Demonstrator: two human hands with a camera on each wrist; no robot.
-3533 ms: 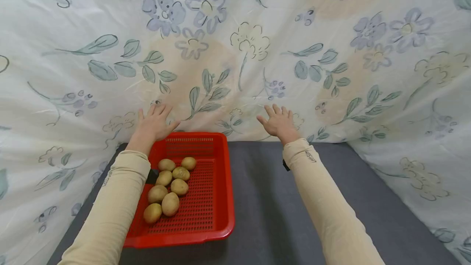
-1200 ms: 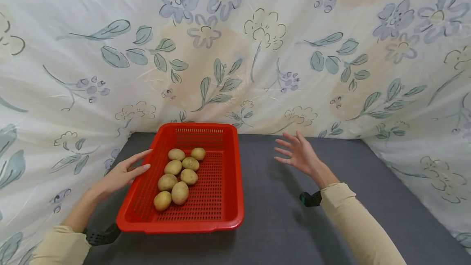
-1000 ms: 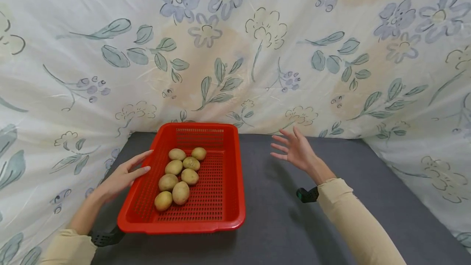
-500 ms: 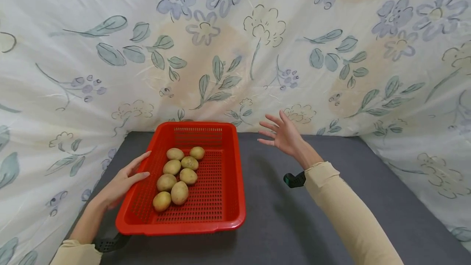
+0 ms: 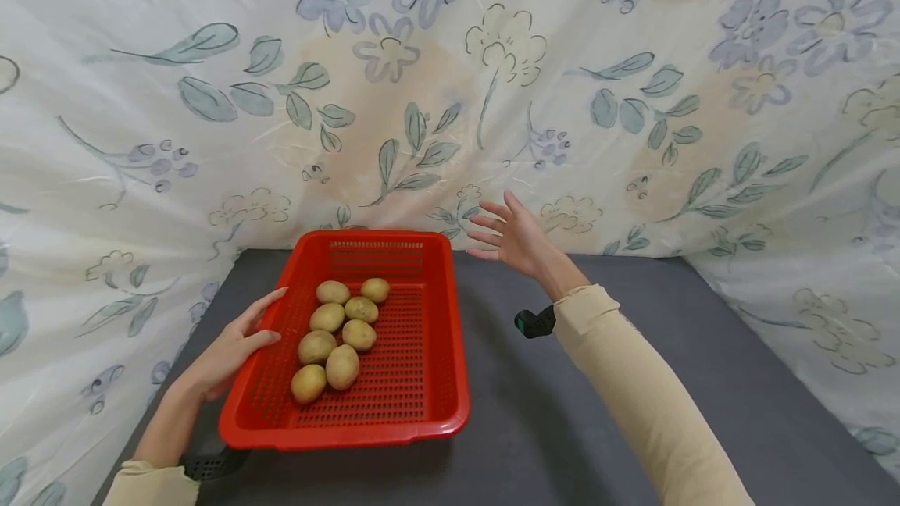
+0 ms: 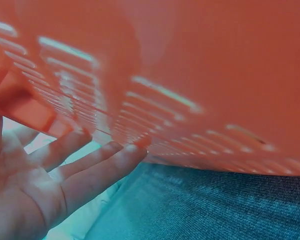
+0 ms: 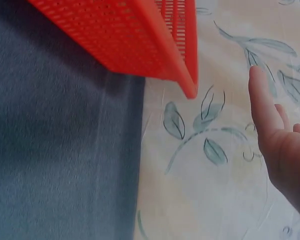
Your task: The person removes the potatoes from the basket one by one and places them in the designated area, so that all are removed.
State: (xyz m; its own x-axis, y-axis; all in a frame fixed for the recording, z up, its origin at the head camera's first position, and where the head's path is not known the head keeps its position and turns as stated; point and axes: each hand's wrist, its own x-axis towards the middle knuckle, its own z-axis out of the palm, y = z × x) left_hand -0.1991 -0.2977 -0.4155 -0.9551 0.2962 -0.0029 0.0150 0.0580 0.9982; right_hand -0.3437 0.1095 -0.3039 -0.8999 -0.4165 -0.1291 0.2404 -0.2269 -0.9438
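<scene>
In the head view, a red plastic basket (image 5: 408,432) with slotted walls stands left of centre, several potatoes (image 5: 342,368) lying along its left half. My left hand (image 5: 221,358) is at the basket's left rim, thumb and forefinger reaching over its edge. The left wrist view has the other fingers (image 6: 97,172) extended under the slotted outer wall, fingertips right at it. My right hand (image 5: 516,240) is raised beyond the basket's far right corner, fingers spread and holding nothing. In the right wrist view, that hand appears at the right edge, apart from the basket (image 7: 155,45).
Under the basket lies a dark grey cloth-covered table (image 5: 633,350). A floral curtain (image 5: 394,123) hangs behind it and along both sides. Black wrist cameras show at the right wrist (image 5: 536,322) and left wrist (image 5: 214,463).
Both hands have come down from being stretched out high; the left has reached the basket's left rim. The right then moved leftward and up toward the basket's far corner. Basket and potatoes stay put.
</scene>
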